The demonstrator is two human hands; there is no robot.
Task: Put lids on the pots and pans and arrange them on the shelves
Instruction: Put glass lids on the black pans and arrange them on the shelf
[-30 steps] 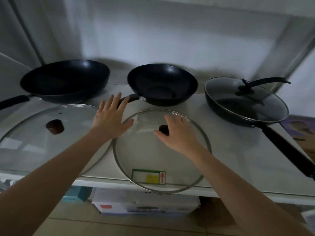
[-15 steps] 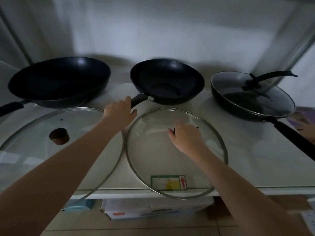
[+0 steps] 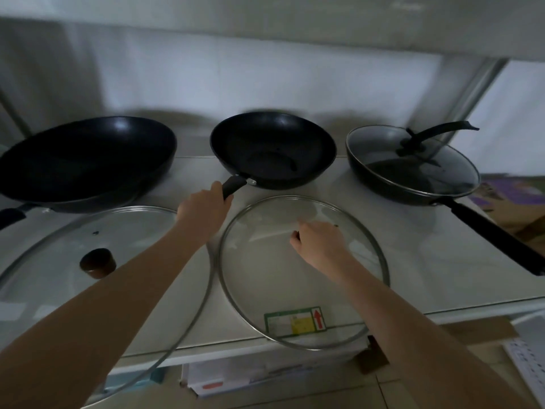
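Three black pans stand along the back of a white shelf (image 3: 413, 261). The middle wok (image 3: 274, 149) has no lid; my left hand (image 3: 205, 209) grips its short black handle. In front of it lies a glass lid (image 3: 265, 276) with a green and yellow sticker near its front rim. My right hand (image 3: 320, 242) is curled over the lid's centre knob, which it hides. The large left wok (image 3: 85, 160) is also uncovered, and a bigger glass lid (image 3: 53, 278) with a dark knob lies before it. The right pan (image 3: 413, 169) wears a glass lid.
The right pan's long black handle (image 3: 495, 237) sticks out toward the shelf's right front corner. An upper shelf (image 3: 265, 36) hangs overhead. Boxes (image 3: 236, 379) sit on the floor below the shelf, and cardboard (image 3: 519, 208) stands at the right.
My left hand slid from the lid's rim forward onto the middle wok's handle and closed on it. My right hand curled from flat on the lid onto its knob.
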